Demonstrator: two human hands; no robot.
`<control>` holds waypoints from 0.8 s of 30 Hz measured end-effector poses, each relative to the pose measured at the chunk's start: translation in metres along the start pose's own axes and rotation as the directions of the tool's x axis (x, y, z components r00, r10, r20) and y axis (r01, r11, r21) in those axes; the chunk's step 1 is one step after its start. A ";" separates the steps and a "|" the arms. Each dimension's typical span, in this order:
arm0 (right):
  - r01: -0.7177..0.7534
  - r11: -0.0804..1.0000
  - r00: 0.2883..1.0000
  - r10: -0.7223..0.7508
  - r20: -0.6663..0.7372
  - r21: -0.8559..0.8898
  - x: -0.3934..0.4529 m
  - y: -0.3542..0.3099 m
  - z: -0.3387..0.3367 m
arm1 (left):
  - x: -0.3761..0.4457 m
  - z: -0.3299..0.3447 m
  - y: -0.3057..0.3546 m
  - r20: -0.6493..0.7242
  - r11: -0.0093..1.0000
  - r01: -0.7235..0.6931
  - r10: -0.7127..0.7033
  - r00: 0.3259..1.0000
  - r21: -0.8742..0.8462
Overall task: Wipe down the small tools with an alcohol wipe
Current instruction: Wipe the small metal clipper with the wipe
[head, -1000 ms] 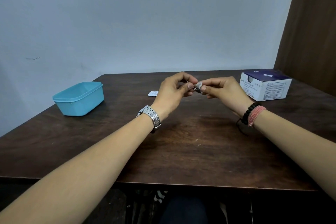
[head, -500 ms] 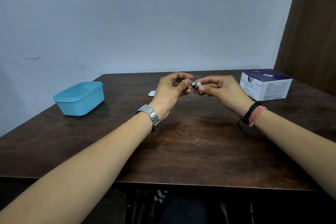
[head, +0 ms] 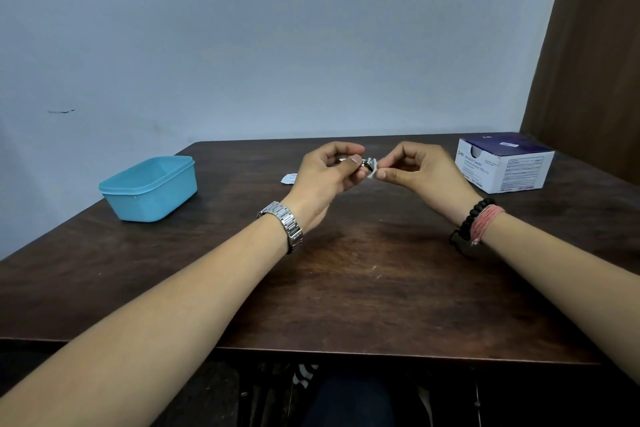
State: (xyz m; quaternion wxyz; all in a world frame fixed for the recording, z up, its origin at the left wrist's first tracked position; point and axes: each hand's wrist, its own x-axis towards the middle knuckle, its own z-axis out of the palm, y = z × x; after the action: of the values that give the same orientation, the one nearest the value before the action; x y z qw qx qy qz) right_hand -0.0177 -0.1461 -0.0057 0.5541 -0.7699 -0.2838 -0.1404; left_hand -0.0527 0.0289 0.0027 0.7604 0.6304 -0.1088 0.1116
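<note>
Tool [head: 363, 163] pinched in my left hand [head: 325, 180], wipe [head: 372, 168] pinched on it by my right hand [head: 422, 173]. Tiny and wet, so one hard rub could flick it onto the table [head: 346, 288].

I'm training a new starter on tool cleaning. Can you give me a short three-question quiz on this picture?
1. True or false: the blue tub stands by the person's right arm.
2. Which hand pinches the white wipe?
3. The torn wrapper lies: A in the tub, B on the table, C on the box.

Key: 1 false; 2 the right hand, while the left hand holds the small tool; 3 B.
</note>
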 end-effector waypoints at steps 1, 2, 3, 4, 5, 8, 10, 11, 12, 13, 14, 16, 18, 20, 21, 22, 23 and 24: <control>0.023 1.000 1.000 -0.023 -0.007 0.007 0.000 -0.002 0.001 | -0.001 0.001 0.000 0.013 1.000 0.014 -0.014 1.000 -0.006; 0.040 0.999 0.999 -0.040 -0.016 0.001 0.000 -0.003 0.001 | -0.001 0.001 0.000 0.022 1.000 0.024 -0.023 0.999 -0.011; 0.048 0.999 0.999 -0.049 -0.025 -0.013 0.000 -0.005 0.002 | -0.001 0.001 0.000 0.025 0.999 0.030 -0.029 0.999 -0.020; 0.050 0.998 0.998 -0.051 -0.031 -0.027 0.001 -0.005 0.001 | -0.001 0.001 0.000 0.025 0.999 0.032 -0.032 0.999 -0.030; 0.046 0.998 0.998 -0.047 -0.036 -0.036 0.001 -0.005 0.001 | -0.001 0.001 0.001 0.027 0.999 0.033 -0.032 0.999 -0.038; 0.041 0.998 0.998 -0.043 -0.036 -0.036 -0.001 -0.004 0.000 | -0.002 0.001 0.001 0.044 1.000 0.021 -0.020 0.999 -0.014; 0.071 0.997 0.997 -0.072 -0.035 -0.018 -0.001 -0.006 0.000 | -0.002 0.001 0.001 0.069 0.999 0.004 -0.007 0.998 0.048; 0.088 0.996 0.995 -0.088 -0.042 -0.011 -0.001 -0.007 0.000 | -0.002 0.002 0.001 0.080 0.997 -0.005 -0.001 0.997 0.075; 0.098 0.995 0.994 -0.098 -0.050 -0.001 0.000 -0.008 -0.001 | -0.002 0.001 0.001 0.089 0.995 -0.015 0.006 0.996 0.099; 0.100 0.995 0.993 -0.099 -0.060 0.013 0.001 -0.008 -0.002 | -0.003 0.001 0.001 0.098 0.992 -0.028 0.016 0.995 0.121; 0.094 0.995 0.993 -0.091 -0.071 0.030 0.002 -0.008 -0.003 | -0.004 0.001 0.001 0.106 0.988 -0.045 0.030 0.994 0.146; 0.069 0.995 0.993 -0.061 -0.102 0.077 0.004 -0.007 -0.005 | -0.004 0.001 0.001 0.119 0.977 -0.080 0.057 0.991 0.199; 0.045 0.989 0.992 -0.028 -0.123 0.141 0.004 -0.007 -0.007 | -0.004 0.001 0.002 0.113 0.970 -0.094 0.070 0.991 0.225; 0.047 0.987 0.994 -0.031 -0.103 0.155 0.003 -0.008 -0.007 | -0.003 0.001 0.002 0.086 0.973 -0.085 0.068 0.994 0.215; 0.055 0.989 0.996 -0.045 -0.076 0.141 0.002 -0.009 -0.006 | -0.003 0.000 0.003 0.070 0.978 -0.074 0.061 0.996 0.194; 0.064 0.991 0.997 -0.059 -0.046 0.117 0.002 -0.009 -0.004 | -0.002 0.000 0.003 0.059 0.984 -0.059 0.050 0.997 0.166; 0.069 0.994 0.998 -0.067 -0.022 0.083 0.001 -0.009 -0.002 | -0.002 0.000 0.002 0.055 0.990 -0.045 0.038 0.998 0.135; 0.066 0.997 0.998 -0.066 -0.008 0.039 0.002 -0.007 0.000 | -0.002 0.000 0.002 0.056 0.994 -0.033 0.027 0.998 0.104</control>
State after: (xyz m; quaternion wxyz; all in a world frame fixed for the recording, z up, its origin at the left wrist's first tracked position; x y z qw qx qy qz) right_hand -0.0207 -0.1440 0.0009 0.5649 -0.7488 -0.3099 -0.1555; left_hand -0.0550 0.0296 0.0041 0.7213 0.6706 -0.1329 0.1112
